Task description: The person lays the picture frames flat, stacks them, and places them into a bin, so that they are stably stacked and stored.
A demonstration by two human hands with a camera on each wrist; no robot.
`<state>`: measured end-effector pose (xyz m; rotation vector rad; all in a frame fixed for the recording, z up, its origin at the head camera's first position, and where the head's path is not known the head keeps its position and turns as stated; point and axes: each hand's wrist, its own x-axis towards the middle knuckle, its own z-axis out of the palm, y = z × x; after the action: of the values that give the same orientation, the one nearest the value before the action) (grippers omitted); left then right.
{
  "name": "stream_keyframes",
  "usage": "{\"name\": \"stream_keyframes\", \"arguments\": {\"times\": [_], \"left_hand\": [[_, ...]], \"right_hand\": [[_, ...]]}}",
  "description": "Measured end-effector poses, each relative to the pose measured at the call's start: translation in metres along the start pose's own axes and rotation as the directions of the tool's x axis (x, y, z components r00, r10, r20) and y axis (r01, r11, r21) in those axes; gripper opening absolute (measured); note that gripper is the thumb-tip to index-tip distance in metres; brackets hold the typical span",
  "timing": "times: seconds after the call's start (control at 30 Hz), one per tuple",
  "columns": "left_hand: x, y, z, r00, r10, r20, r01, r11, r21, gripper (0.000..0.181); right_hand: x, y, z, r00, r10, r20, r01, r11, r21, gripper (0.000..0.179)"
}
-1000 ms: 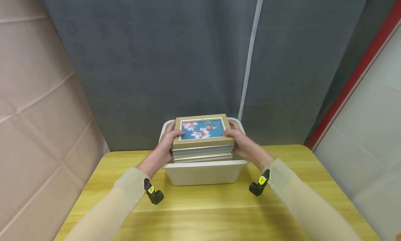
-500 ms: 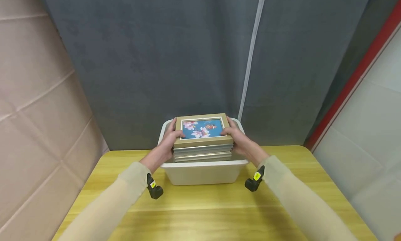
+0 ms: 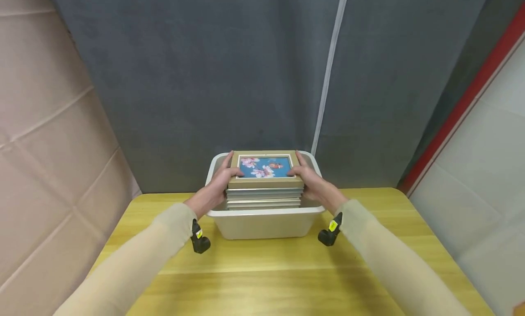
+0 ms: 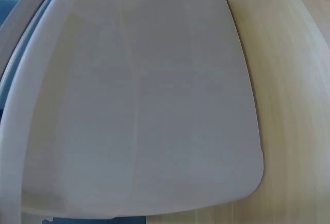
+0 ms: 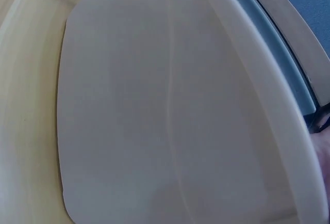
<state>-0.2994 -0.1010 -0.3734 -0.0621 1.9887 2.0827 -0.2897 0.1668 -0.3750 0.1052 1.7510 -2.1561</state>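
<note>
In the head view a stack of picture frames (image 3: 264,198) sits within the rim of a white plastic tub (image 3: 264,227). On top is a gold picture frame (image 3: 266,183) with pink blossoms and an orange butterfly on blue. My left hand (image 3: 218,183) grips the stack's left side, thumb over the top frame's border. From the right my right hand (image 3: 313,183) holds it the same way. The lower fingers of both hands are hidden beside the stack. The tub's outer wall (image 4: 149,100) fills most of the left wrist view, and a sliver of the right hand (image 5: 322,154) shows in the right wrist view.
The tub stands on a yellow wooden table (image 3: 262,284), towards its far edge. A grey curtain (image 3: 184,79) hangs right behind. Pale fabric walls (image 3: 49,170) close off the left and right sides.
The stack, still between both hands, has shifted slightly and sits a little lower and squarer in the tub. Both wrists have moved slightly along with it.
</note>
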Motion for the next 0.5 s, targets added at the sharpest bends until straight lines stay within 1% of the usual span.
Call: {"name": "stream_keyframes", "arguments": {"times": [0.1,0.23,0.37,0.43,0.5], "left_hand": [[0.001,0.000,-0.001,1.000,-0.001,-0.005,0.001,1.000,0.019,0.097],[0.004,-0.002,-0.004,1.000,-0.024,0.002,0.024,0.999,0.035,0.097],[0.005,-0.002,-0.010,0.998,-0.068,0.006,0.068,0.998,-0.009,0.097],[0.005,-0.002,-0.013,0.995,-0.101,0.005,0.101,0.994,-0.041,0.097],[0.003,-0.003,-0.014,0.992,-0.126,0.009,0.127,0.991,-0.054,0.097]], "right_hand": [[0.001,0.000,0.000,1.000,-0.006,0.008,0.006,1.000,0.002,0.098],[0.004,0.001,0.004,1.000,0.022,0.008,-0.022,0.999,-0.024,0.098],[0.013,0.000,0.014,0.998,0.064,0.014,-0.063,0.996,-0.063,0.098],[0.016,-0.001,0.017,0.996,0.086,0.022,-0.084,0.993,-0.083,0.099],[0.018,-0.001,0.019,0.994,0.110,0.024,-0.107,0.990,-0.092,0.100]]}}
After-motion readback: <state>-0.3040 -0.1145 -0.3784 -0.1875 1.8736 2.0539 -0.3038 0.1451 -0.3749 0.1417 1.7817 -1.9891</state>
